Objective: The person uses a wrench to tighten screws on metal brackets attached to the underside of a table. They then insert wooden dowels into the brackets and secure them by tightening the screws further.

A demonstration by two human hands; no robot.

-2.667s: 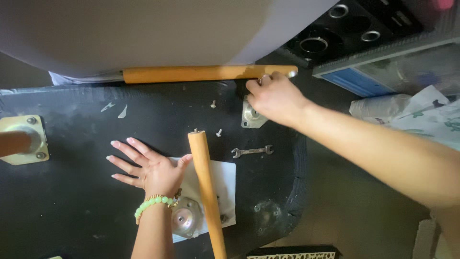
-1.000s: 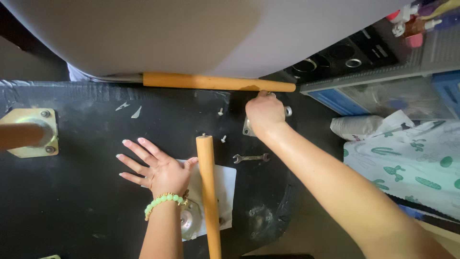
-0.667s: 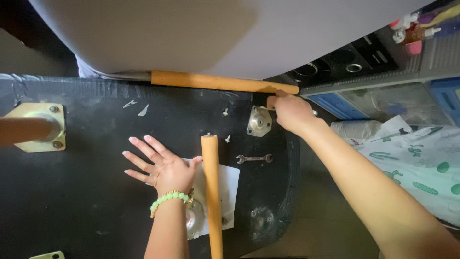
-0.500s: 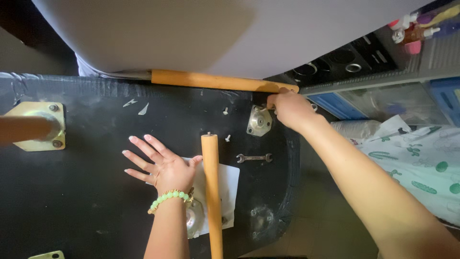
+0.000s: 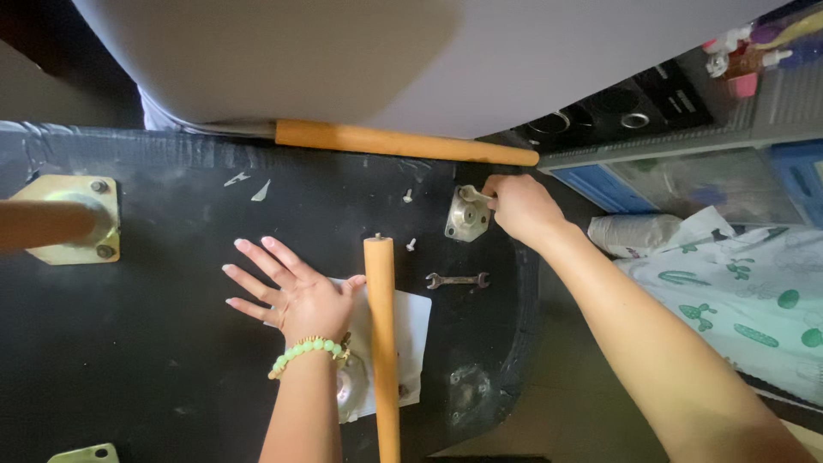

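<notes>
We are fixing the metal plate (image 5: 468,214) near the black base's (image 5: 171,360) edge: our right hand (image 5: 523,208) grips a small tool on it, our left hand (image 5: 291,291) lies flat and open, and next comes careful turning.

Black fabric underside (image 5: 171,343) flecked with white scraps; honey-orange wooden leg (image 5: 381,343) over a white paper sheet (image 5: 416,321); pale-green bead bracelet (image 5: 304,351) on the left hand (image 5: 287,291); silver-grey mounting plate (image 5: 467,214) and wrench (image 5: 457,279); brass-yellow plate (image 5: 64,219); white cloth (image 5: 746,300) patterned with green cacti.
</notes>
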